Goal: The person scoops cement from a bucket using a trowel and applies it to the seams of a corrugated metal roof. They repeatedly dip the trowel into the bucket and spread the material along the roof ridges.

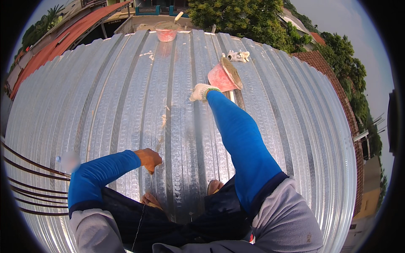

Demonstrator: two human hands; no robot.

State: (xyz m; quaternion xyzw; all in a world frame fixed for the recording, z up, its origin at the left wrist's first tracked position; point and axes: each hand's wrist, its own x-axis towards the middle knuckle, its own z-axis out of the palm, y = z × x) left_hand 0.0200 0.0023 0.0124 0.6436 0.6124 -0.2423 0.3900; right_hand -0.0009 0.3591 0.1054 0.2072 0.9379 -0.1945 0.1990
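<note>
My right hand, in a pale work glove, is stretched out over the corrugated metal roofing. Its fingers are bent together, and what they hold, if anything, is hidden. Just beyond it, a red bucket of grey mortar tilts to the right. A pale stick-like piece shows between this bucket and my blue sleeve. My bare left hand hangs low over the metal, nearer to me, with its fingers curled in and nothing visible in them.
A second red bucket of mortar, with a pale handle sticking out, stands at the far edge. Crumpled white gloves lie beyond the tilted bucket. Dark bars jut in at left. My feet are close by. A tiled roof borders the right.
</note>
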